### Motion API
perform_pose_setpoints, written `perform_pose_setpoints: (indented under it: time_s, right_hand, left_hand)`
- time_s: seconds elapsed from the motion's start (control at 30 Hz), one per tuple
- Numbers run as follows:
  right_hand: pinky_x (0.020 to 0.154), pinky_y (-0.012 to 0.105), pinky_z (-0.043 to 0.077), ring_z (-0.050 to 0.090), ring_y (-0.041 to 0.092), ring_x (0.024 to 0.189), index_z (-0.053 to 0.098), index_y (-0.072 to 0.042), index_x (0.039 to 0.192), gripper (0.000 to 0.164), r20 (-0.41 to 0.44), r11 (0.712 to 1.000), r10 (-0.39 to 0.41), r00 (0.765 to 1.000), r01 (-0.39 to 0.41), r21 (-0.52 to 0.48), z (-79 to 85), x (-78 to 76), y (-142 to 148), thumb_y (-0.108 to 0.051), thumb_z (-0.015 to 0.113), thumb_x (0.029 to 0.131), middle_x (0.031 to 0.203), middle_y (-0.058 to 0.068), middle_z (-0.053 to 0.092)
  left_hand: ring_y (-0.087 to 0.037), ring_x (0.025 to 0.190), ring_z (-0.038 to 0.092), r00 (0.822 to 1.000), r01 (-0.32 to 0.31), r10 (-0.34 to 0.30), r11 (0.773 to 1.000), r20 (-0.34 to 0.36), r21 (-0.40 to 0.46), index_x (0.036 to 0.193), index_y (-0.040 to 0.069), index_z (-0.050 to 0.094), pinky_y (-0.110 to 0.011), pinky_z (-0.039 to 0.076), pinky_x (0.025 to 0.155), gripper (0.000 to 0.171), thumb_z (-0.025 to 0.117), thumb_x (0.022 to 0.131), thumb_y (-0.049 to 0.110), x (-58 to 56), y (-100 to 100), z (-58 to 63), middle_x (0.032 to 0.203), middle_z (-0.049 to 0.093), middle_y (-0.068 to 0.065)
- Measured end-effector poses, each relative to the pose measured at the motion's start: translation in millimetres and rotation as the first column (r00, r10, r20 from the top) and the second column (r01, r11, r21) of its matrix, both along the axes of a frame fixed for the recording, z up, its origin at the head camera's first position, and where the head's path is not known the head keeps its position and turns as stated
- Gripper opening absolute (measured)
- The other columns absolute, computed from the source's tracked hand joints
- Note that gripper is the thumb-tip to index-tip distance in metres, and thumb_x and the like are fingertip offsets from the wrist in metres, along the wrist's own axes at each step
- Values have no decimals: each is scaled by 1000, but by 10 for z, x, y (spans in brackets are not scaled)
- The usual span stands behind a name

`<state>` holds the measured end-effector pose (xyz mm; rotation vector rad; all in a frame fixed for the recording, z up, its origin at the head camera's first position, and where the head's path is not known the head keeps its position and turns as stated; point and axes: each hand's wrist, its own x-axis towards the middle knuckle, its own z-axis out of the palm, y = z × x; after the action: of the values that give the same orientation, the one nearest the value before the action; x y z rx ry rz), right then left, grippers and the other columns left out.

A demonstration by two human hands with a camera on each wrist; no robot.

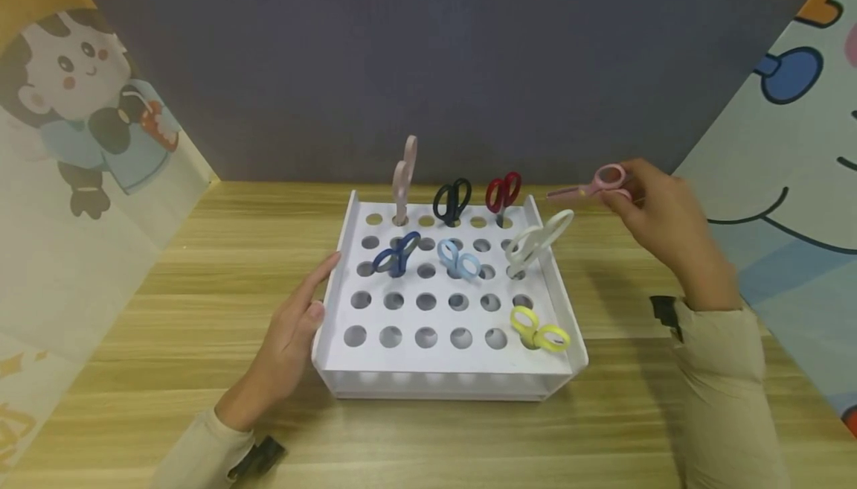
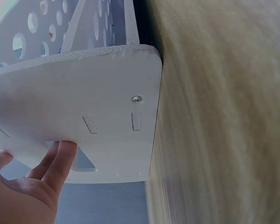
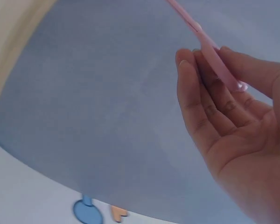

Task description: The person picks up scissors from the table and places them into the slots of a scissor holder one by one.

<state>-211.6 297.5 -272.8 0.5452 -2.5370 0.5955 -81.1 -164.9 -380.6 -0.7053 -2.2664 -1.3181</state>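
My right hand [image 1: 663, 213] holds pink scissors [image 1: 594, 187] by their handles, pinched between thumb and fingers. They are in the air past the rack's back right corner, with the blades pointing left. My left hand [image 1: 288, 347] touches the left side of a white rack [image 1: 428, 359]; its fingertips are at a cutout in that side panel [image 2: 112, 88]. Handle-up in the rack's holes stand scissors: pale pink [image 1: 400, 191], black [image 1: 452, 204], red [image 1: 502, 195], dark blue [image 1: 399, 253], light blue [image 1: 457, 260], white [image 1: 530, 247] and yellow [image 1: 533, 331].
The rack stands on a wood-grain table [image 1: 201, 288]. A dark grey panel [image 1: 442, 65] rises behind the table. Cartoon-printed walls flank it, with a drawn figure [image 1: 87, 87] on the left and a blue shape [image 1: 793, 76] on the right.
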Motion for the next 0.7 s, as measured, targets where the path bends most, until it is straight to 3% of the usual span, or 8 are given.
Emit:
perform_pose_setpoints:
  time_s: [0.23, 0.3, 0.37, 0.47, 0.53, 0.7]
  right_hand:
    - [69, -2, 33, 70, 37, 79, 63, 3, 117, 30, -116, 999, 33, 993, -35, -16, 172, 239, -133, -6, 73, 90, 95, 20, 71]
    - [72, -3, 34, 69, 31, 77, 63, 3, 117, 31, -150, 999, 46, 988, -50, -22, 215, 310, -170, -4, 74, 89, 94, 19, 71]
    - [73, -3, 35, 67, 15, 79, 64, 3, 118, 33, -178, 998, 52, 983, -59, -31, 257, 384, -203, -3, 75, 87, 94, 18, 71]
    - [74, 0, 37, 54, -8, 80, 64, 4, 118, 37, -243, 996, 65, 968, -76, -37, 319, 503, -253, 1, 77, 83, 93, 18, 72]
    - [75, 1, 38, 47, -17, 82, 65, 3, 119, 40, -282, 995, 72, 957, -89, -49, 365, 595, -289, 3, 78, 82, 91, 18, 72]
    - [79, 4, 41, 54, -13, 87, 68, 0, 122, 43, -369, 986, 99, 924, -140, -86, 490, 830, -396, 6, 78, 81, 97, 15, 73]
  left_hand:
    - [-16, 129, 49, 999, -5, 5, 1000, 34, 6, 156, 14, 35, -18, 38, 104, 53, 34, 103, 6, 8, -4, -6, 158, 36, -5]
    - [-15, 125, 52, 999, -5, 5, 1000, 38, 8, 156, 14, 35, -17, 41, 100, 54, 33, 103, 6, 11, -2, 0, 158, 37, -4]
    - [-15, 125, 52, 999, -7, 7, 1000, 37, 4, 156, 15, 35, -18, 41, 100, 54, 33, 103, 7, 12, 0, 3, 158, 37, -4]
    - [-15, 125, 52, 1000, -9, 9, 1000, 29, -1, 156, 14, 35, -18, 41, 101, 53, 33, 103, 7, 12, 2, 9, 158, 38, -4]
    - [-15, 128, 50, 999, -14, 14, 1000, 32, -6, 156, 15, 34, -17, 38, 104, 53, 33, 103, 8, 9, 1, 7, 158, 37, -4]
    - [-15, 132, 47, 998, -23, 23, 1000, 51, -11, 156, 16, 34, -18, 36, 107, 53, 33, 104, 10, 8, -9, -3, 158, 37, -2]
